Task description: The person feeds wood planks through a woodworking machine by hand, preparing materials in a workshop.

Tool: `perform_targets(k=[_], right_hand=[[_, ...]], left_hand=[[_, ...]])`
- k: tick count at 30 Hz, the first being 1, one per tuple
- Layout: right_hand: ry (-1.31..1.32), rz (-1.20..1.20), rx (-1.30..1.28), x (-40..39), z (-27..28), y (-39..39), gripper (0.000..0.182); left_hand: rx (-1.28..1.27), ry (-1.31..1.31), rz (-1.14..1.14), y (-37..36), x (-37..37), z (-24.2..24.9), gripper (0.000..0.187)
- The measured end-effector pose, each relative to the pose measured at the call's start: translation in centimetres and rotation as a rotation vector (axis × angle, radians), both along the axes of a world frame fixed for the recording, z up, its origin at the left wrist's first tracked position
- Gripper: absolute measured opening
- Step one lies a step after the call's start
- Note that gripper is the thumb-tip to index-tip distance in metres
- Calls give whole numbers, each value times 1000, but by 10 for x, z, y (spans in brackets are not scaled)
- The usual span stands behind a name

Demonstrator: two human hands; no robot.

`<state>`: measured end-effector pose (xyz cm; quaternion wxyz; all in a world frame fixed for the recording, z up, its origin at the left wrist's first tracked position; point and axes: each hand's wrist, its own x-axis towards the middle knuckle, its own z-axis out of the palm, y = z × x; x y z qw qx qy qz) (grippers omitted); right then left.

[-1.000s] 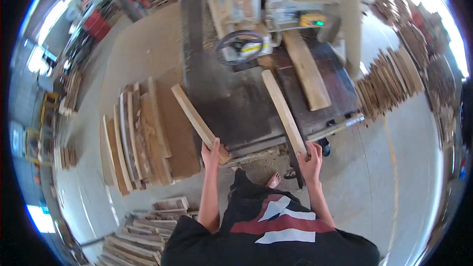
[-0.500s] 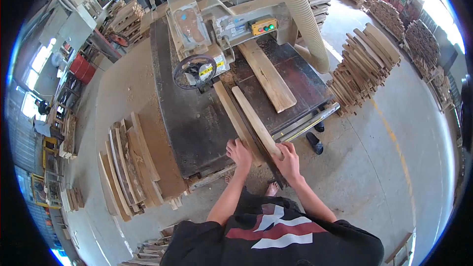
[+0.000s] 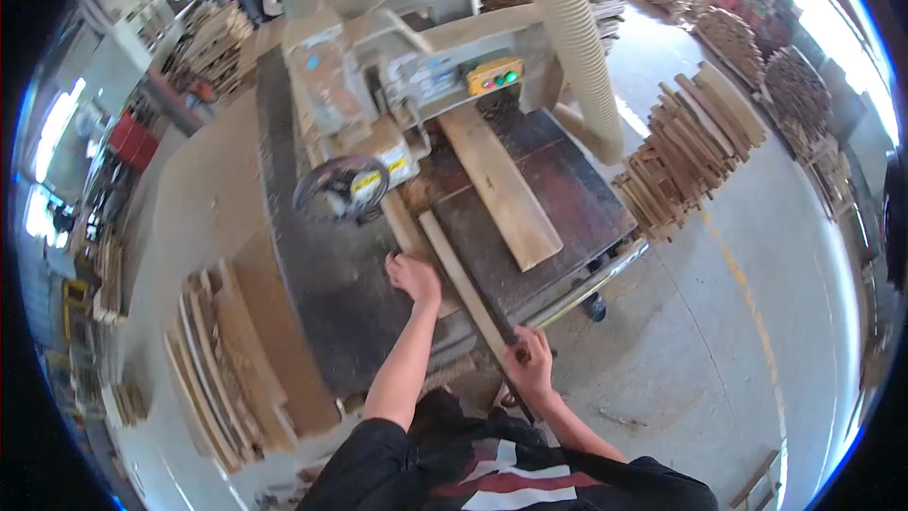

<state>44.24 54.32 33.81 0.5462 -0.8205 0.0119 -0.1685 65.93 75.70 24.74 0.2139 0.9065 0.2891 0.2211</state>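
My left hand (image 3: 413, 276) is closed over a wooden board (image 3: 405, 227) on the dark machine table (image 3: 345, 293). The board's far end reaches in beside the handwheel (image 3: 340, 189). Lower right, the fingers of my right hand (image 3: 530, 360) are wrapped round the near end of a long, narrow wooden strip (image 3: 461, 276). That strip points toward the machine and runs alongside a dark bar. Further right a wide plank (image 3: 501, 189) lies flat, its far end under the machine housing (image 3: 430, 76).
A yellow button box (image 3: 495, 77) with a lit green light sits on the machine. A ribbed hose (image 3: 567, 38) rises behind it. Wood pieces are stacked at the left (image 3: 232, 360) and right (image 3: 690, 151). Other people stand in the far background.
My left hand and the board have moved forward, toward the machine. My right hand still holds the strip's near end. The whole view has shifted and is slightly blurred.
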Motion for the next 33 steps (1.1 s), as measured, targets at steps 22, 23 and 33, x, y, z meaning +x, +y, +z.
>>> perform_targets(k=[22,23,33], right_hand=[[121,-62,-328,-5,-11,26,45],[115,-64,-384,-6,-8,31,43],[4,-30,-591,-3,-12,33,35]], left_hand=[[-495,-415,-397,251,-148,46,15],[-474,-391,-312,286,-177,55,15],[307,363,101,384,-321,56,58]])
